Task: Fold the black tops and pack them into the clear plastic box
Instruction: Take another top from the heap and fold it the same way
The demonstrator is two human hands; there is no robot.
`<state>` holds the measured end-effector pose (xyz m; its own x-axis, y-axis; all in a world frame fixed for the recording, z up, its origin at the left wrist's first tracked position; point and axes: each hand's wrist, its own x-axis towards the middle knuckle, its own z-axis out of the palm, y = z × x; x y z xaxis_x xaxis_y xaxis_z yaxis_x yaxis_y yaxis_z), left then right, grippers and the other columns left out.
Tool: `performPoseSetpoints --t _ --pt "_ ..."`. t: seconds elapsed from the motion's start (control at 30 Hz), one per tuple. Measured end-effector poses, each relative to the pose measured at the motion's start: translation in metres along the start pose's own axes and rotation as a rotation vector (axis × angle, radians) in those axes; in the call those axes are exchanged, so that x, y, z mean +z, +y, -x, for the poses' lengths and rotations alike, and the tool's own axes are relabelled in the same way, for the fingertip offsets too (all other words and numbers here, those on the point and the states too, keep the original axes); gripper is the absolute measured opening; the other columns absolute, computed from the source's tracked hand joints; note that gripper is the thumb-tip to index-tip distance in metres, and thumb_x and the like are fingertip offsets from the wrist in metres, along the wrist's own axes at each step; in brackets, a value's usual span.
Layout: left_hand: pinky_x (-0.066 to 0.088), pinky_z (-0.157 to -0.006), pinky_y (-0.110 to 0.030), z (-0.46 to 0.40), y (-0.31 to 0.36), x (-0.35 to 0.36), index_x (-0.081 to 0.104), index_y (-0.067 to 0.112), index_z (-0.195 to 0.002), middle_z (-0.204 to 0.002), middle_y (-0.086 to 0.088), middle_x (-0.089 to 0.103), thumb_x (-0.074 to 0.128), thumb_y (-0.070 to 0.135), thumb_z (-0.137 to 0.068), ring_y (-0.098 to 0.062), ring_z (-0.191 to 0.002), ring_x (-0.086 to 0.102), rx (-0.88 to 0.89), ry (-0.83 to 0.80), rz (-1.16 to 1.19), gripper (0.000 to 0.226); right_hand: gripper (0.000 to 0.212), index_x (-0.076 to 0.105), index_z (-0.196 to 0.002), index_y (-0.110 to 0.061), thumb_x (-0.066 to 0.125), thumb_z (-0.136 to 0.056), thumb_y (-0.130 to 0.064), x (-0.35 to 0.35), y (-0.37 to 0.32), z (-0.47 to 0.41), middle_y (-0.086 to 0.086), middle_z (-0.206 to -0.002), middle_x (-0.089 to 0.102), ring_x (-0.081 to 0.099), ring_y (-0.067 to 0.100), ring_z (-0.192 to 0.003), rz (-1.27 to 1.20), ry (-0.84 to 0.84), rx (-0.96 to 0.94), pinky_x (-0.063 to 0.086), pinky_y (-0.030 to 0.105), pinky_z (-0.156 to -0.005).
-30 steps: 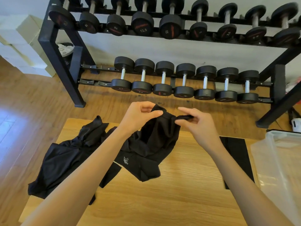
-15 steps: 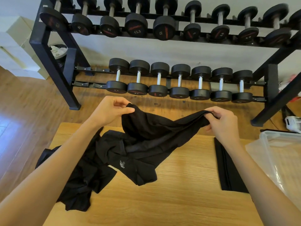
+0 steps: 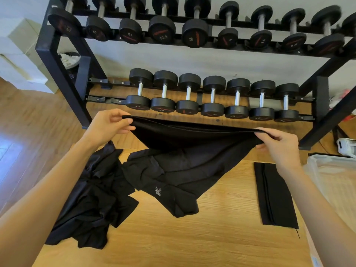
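Observation:
A black top (image 3: pixel 183 160) with a small white logo hangs stretched above the wooden table (image 3: pixel 173 241). My left hand (image 3: pixel 109 126) pinches one end of its hem and my right hand (image 3: pixel 277 143) pinches the other end, holding the edge taut. Its lower part drapes onto the table. A second crumpled black top (image 3: pixel 90 205) lies at the table's left. A folded black piece (image 3: pixel 273 193) lies flat at the right, beside the clear plastic box (image 3: pixel 327 170) at the table's right edge.
A black dumbbell rack (image 3: pixel 192 93) with two rows of dumbbells stands just beyond the table's far edge. White cartons (image 3: pixel 17 54) are stacked at the far left on the wooden floor. A white device (image 3: pixel 344 145) sits on the floor at right.
My hands have moved apart, spreading the top's hem from a bunched clump into a wide taut edge. The view has shifted closer to the table.

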<state>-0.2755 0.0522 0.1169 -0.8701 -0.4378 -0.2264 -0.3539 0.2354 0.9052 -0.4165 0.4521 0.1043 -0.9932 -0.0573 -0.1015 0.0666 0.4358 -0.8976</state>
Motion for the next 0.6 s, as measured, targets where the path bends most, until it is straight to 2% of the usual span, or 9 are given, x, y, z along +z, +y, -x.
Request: performPoseSetpoints --t 0.07,0.2,0.37,0.5,0.6 --pt "0.055 -0.069 -0.012 0.003 -0.001 -0.002 0.068 0.006 -0.109 -0.096 -0.006 0.073 0.063 0.007 -0.092 -0.005 -0.078 0.073 -0.003 0.001 0.0 0.018 0.019 0.07 -0.107 -0.024 0.066 -0.091 -0.015 -0.004 -0.004 0.002 -0.009 -0.094 0.07 0.066 0.007 -0.07 -0.05 -0.066 0.063 0.05 0.012 -0.062" --pt "0.055 -0.069 -0.012 0.007 -0.002 -0.01 0.071 0.009 -0.108 -0.095 -0.002 0.074 0.067 0.012 -0.089 -0.005 -0.078 0.072 -0.008 -0.013 -0.027 0.02 0.019 0.071 -0.105 -0.018 0.07 -0.087 -0.021 -0.012 -0.006 0.002 -0.001 -0.095 0.07 0.062 0.012 -0.083 -0.142 -0.137 0.182 0.05 0.024 -0.075" --pt "0.057 -0.071 -0.015 0.01 0.001 -0.014 0.068 0.012 -0.113 -0.102 -0.006 0.069 0.061 0.021 -0.094 -0.007 -0.076 0.07 -0.1 -0.085 0.036 0.023 0.026 0.07 -0.104 -0.023 0.07 -0.081 -0.033 -0.016 -0.008 0.003 0.001 -0.102 0.067 0.06 0.016 -0.095 -0.159 -0.182 0.227 0.049 0.031 -0.085" --pt "0.058 -0.07 -0.017 0.012 0.001 -0.018 0.068 0.017 -0.11 -0.093 -0.008 0.065 0.06 0.022 -0.092 -0.011 -0.076 0.066 -0.191 -0.117 0.15 0.02 0.02 0.07 -0.106 -0.02 0.062 -0.091 -0.03 -0.019 -0.01 0.005 -0.002 -0.095 0.066 0.057 0.016 -0.097 -0.134 -0.282 0.226 0.045 0.027 -0.08" --pt "0.058 -0.071 -0.018 0.013 0.0 -0.023 0.075 0.022 -0.101 -0.093 -0.005 0.072 0.07 0.031 -0.077 -0.014 -0.082 0.071 -0.185 -0.148 0.119 0.026 0.018 0.07 -0.1 -0.02 0.057 -0.094 -0.03 -0.02 -0.011 0.007 -0.001 -0.09 0.067 0.059 0.015 -0.095 -0.114 -0.347 0.213 0.046 0.028 -0.082"
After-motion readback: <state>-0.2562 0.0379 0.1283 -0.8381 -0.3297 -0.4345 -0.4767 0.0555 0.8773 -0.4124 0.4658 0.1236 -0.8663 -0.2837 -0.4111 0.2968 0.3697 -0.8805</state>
